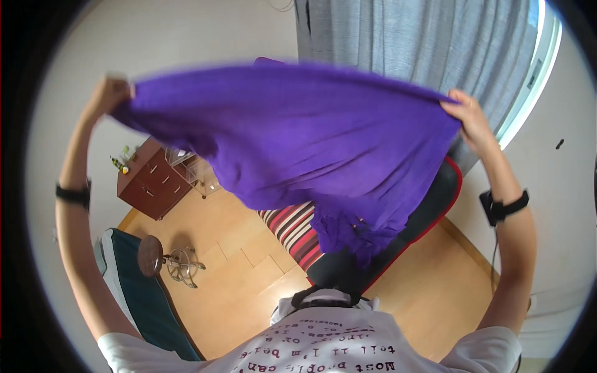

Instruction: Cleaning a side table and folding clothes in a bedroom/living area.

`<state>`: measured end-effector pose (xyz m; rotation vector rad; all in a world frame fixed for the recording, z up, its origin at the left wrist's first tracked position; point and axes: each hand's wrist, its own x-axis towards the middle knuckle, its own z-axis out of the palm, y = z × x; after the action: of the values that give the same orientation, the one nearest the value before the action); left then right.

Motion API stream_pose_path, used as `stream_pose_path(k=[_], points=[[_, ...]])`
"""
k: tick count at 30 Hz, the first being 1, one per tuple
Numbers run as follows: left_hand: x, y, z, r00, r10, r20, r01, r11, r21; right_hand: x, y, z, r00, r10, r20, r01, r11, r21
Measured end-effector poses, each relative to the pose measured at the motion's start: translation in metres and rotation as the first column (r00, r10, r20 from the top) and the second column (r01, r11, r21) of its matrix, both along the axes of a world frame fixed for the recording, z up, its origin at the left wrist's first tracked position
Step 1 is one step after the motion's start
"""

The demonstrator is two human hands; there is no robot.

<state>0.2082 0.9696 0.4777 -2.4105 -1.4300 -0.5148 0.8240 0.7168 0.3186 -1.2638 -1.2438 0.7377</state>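
Observation:
A large purple cloth (298,135) is stretched wide between my raised hands, its top edge slightly blurred. My left hand (116,93) grips the cloth's upper left corner, with the arm held out to the side. At the upper right, my right hand (466,112) pinches the opposite corner between thumb and fingers. The cloth's lower part hangs bunched above a black couch or bed with red piping (433,196). Part of a striped cover (294,228) shows below the cloth; the rest of that surface is hidden behind it.
Grey-blue curtains (410,42) hang beside a window at the upper right. A dark red drawer cabinet (149,182) stands at the left near a clear wheeled cart (200,172). A round stool (150,256) is beside a dark green padded surface (144,289), lower left.

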Motion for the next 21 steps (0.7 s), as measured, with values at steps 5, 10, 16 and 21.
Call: stream_pose_path(k=[5, 10, 16, 21], points=[[-0.012, -0.051, -0.147, 0.998, 0.063, 0.024, -0.045, 0.893, -0.449, 0.028, -0.038, -0.068, 0.996, -0.083, 0.024, 0.079, 0.988, 0.13], [-0.039, -0.042, -0.188, 0.845, 0.14, 0.516, 0.13, 0.882, -0.453, 0.024, -0.034, -0.107, 0.935, -0.265, 0.236, 0.284, 0.958, -0.049], [0.097, -0.056, -0.167, 0.746, 0.018, 0.666, 0.294, 0.888, -0.353, -0.04, -0.012, -0.101, 0.981, -0.104, -0.164, 0.072, 0.98, -0.187], [0.285, -0.129, -0.182, 0.667, -0.517, 0.537, 0.742, 0.392, -0.544, -0.136, 0.043, -0.058, 0.957, 0.144, 0.251, -0.134, 0.989, -0.057]])
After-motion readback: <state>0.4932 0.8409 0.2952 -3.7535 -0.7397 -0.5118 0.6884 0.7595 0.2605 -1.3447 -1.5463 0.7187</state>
